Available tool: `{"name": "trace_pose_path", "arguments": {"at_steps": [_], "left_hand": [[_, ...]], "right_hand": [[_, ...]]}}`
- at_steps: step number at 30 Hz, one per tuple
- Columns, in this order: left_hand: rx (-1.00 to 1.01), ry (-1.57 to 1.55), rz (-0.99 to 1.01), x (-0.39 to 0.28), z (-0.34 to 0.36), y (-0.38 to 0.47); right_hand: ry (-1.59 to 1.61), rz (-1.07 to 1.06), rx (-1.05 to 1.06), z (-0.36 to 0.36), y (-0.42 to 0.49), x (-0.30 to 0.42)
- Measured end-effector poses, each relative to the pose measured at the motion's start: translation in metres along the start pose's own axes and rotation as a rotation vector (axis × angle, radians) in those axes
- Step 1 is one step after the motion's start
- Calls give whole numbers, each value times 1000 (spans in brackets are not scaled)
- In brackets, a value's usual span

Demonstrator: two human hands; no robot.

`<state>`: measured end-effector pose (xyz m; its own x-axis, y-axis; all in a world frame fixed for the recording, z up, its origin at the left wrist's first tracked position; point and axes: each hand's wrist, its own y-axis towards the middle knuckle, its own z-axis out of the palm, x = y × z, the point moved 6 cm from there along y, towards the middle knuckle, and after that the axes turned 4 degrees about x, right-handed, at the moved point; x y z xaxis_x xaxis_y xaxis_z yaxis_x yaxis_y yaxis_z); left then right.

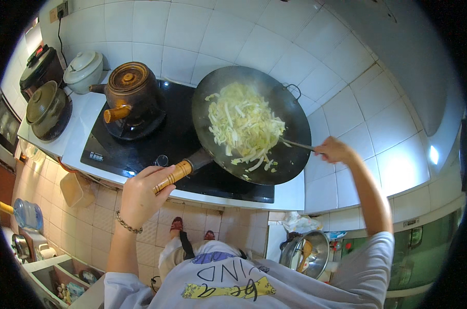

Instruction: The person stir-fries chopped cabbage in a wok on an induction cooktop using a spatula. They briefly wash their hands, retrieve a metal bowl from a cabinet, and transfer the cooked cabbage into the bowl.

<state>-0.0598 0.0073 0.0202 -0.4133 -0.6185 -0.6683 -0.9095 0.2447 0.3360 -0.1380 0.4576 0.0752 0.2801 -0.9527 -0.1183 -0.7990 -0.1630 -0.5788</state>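
Observation:
A dark wok (291, 166) sits on the right part of the black glass cooktop (179, 102), with shredded pale green cabbage (241, 119) heaped in it and light steam above. My left hand (146, 193) grips the wok's ringed wooden handle (173, 177) in front of the cooktop. To the wok's right, my right hand (332, 150) is closed around the thin metal handle of a cooking utensil (301, 145). That utensil's far end is hidden in the cabbage at the heap's right side.
A brown clay pot (131, 83) with spout and stub handle stands on the cooktop's left. Beyond it are a white lidded pot (84, 71), a green lidded pot (44, 108) and a dark electric cooker (42, 69). Tiled walls rise behind; a metal bowl (322, 251) lies lower right.

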Motion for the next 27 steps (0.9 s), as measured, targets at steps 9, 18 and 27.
{"name": "trace_pose_path", "arguments": {"at_steps": [9, 18, 27], "left_hand": [[32, 2, -12, 1, 2, -1], [44, 15, -28, 3, 2, 0], [1, 13, 12, 1, 0, 0]], "right_hand": [[-268, 209, -382, -6, -32, 106], [-412, 234, -311, -64, -130, 170], [-63, 207, -436, -38, -74, 111]]}}
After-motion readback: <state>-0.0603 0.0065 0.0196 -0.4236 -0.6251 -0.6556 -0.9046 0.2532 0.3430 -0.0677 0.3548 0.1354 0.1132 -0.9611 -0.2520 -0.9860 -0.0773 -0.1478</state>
